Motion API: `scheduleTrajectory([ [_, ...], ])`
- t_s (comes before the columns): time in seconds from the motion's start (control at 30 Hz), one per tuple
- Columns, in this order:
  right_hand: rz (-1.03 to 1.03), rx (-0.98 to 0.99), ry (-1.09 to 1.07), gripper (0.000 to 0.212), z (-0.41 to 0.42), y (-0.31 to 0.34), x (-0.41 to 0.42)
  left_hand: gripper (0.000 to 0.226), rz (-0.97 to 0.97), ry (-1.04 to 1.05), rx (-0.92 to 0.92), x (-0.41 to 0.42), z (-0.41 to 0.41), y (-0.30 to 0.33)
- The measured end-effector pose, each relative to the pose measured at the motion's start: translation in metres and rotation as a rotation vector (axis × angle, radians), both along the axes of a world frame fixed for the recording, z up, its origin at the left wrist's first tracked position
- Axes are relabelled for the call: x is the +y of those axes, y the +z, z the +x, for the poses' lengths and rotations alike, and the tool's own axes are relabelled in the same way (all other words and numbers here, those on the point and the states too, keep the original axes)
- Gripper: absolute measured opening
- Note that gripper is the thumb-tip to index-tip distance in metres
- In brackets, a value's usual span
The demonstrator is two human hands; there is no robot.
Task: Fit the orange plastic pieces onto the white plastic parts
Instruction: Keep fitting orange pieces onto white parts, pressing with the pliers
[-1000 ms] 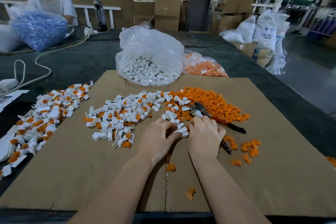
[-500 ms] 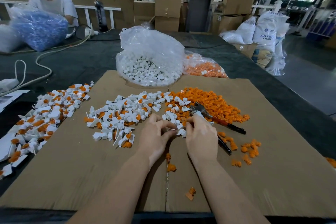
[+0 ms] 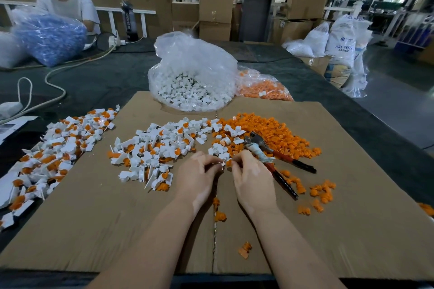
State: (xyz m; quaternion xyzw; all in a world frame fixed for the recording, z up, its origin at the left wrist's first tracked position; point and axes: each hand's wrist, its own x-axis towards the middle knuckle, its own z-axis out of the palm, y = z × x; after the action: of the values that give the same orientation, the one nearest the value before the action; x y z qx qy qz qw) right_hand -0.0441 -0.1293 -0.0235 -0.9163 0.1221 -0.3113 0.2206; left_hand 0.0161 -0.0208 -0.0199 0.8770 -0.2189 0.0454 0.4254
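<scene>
Two hands worked small plastic parts together over a sheet of cardboard.

The left hand [image 3: 197, 175] had its fingers curled, pinching a white part [image 3: 222, 164] at the fingertips; the right hand [image 3: 250, 175] was curled too, pinching an orange piece [image 3: 229, 163] right against that white part, though whether the two were already joined could not be told. Both hands hovered at the near edge of a heap of loose orange pieces [image 3: 277, 134] on the cardboard [image 3: 105, 230]. Red-handled pliers [image 3: 277, 159] lay just beside the right hand. A pile of fitted white-and-orange parts [image 3: 152, 150] sat to the left. A clear bag of white parts [image 3: 192, 82] stood behind.
</scene>
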Motion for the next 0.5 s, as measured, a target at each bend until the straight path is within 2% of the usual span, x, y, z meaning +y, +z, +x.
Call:
scheduleTrajectory([
  [0.17, 0.054, -0.036, 0.008, 0.009, -0.0013, 0.0014, 0.0, 0.017, -0.087, 0.018, 0.081, -0.0001, -0.0021, 0.0],
  [0.37, 0.081, -0.004, 0.044, 0.014, -0.0026, 0.0042, 0.0008, 0.028, -0.016, -0.014, 0.064, 0.0016, 0.0001, 0.001],
  [0.5, 0.111, 0.017, 0.103, 0.015, -0.0045, 0.0063, 0.0027, 0.018, -0.046, -0.004, 0.091, 0.0015, 0.0027, 0.0007],
])
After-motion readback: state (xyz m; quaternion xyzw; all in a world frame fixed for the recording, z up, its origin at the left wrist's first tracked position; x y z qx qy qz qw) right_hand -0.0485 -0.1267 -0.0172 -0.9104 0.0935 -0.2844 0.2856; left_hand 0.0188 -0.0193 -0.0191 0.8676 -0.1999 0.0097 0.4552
